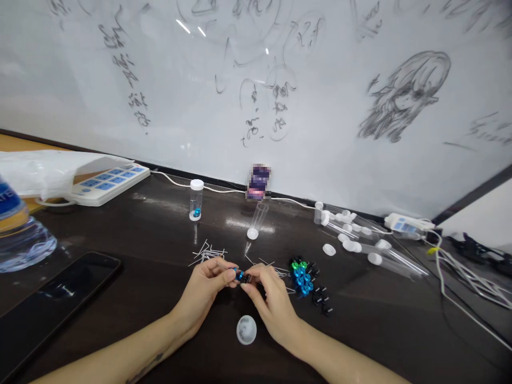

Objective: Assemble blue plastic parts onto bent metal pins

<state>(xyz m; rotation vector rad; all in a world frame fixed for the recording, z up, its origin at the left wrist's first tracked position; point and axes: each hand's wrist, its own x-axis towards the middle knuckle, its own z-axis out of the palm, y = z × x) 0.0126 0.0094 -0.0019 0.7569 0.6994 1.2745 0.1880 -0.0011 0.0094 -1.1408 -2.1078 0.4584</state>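
Observation:
My left hand (210, 285) pinches a small shiny blue metal part (240, 275) between thumb and fingers. My right hand (274, 298) has its fingertips closed on a small black piece (247, 279), which meets the blue part; whether the two are joined I cannot tell. Just below the hands lies a round, translucent white cap (246, 329). Thin bent metal rods (208, 253) are heaped beyond my left hand, and more rods (277, 270) lie behind my right hand. To the right sit several blue parts (303, 281), green parts (299, 265) and black screw-like pieces (321, 296).
A clear tube (261, 215) and a capped tube (196, 200) with blue inside stand farther back. Tubes and white caps (349, 245) lie at right. A dark phone (60, 309), water bottle (24, 234) and power strip (112, 184) are left; a whiteboard (168, 117) rises behind.

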